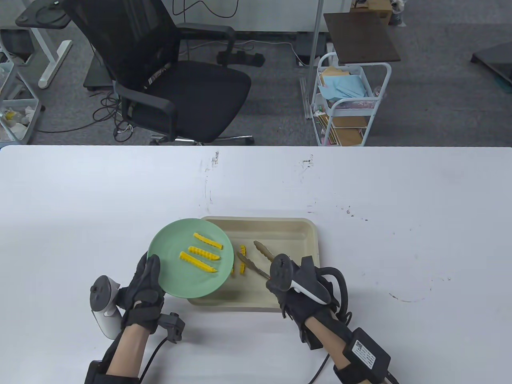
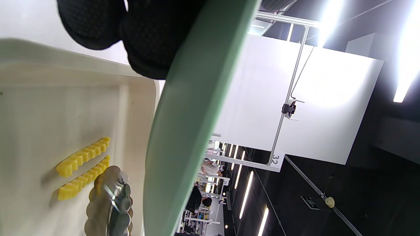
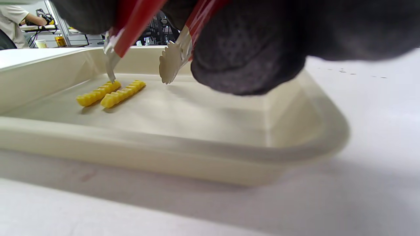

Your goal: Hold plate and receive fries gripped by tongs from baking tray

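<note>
My left hand (image 1: 144,288) grips the near-left rim of a green plate (image 1: 172,240) and holds it over the left end of the cream baking tray (image 1: 312,240). Three crinkle fries (image 1: 204,253) lie on the plate. My right hand (image 1: 298,294) holds the tongs (image 1: 256,258), whose tips are apart and empty over the tray. Two fries (image 1: 242,261) lie in the tray next to the tong tips; in the right wrist view they (image 3: 110,93) sit just below the left tip (image 3: 111,70). In the left wrist view the plate's underside (image 2: 190,114) fills the middle.
The white table (image 1: 400,224) runs wide on both sides of the tray. A black office chair (image 1: 168,80) and a white cart (image 1: 348,104) stand beyond the far edge.
</note>
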